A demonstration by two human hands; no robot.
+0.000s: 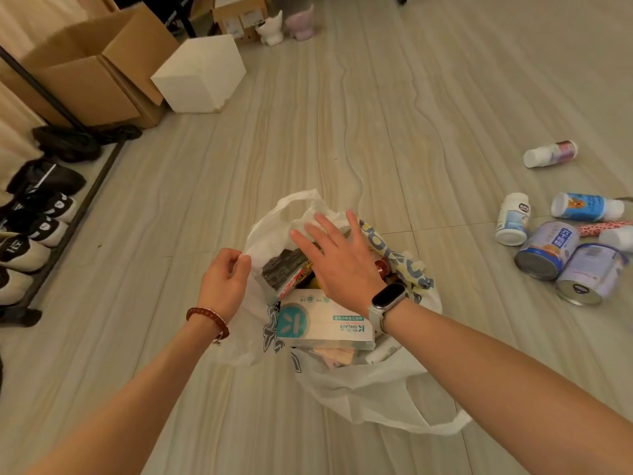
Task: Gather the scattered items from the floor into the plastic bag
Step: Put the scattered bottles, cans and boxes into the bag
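A white plastic bag (373, 389) lies open on the floor in the middle of the head view. Inside it show a white and teal box (325, 323), a dark packet (286, 267) and a blue-patterned cloth (404, 258). My left hand (224, 282) pinches the bag's left rim. My right hand (337, 258) hovers over the bag's mouth with fingers spread, holding nothing. Scattered on the floor at the right are two tins (548, 250) (591, 274) and several white bottles, among them one with a blue label (587, 206), one upright (513, 219) and one farther off (549, 154).
A shoe rack (37, 231) with several shoes runs along the left edge. Cardboard boxes (92, 66) and a white box (200, 75) stand at the back left. Two small figurine-like pots (287, 25) sit at the far back.
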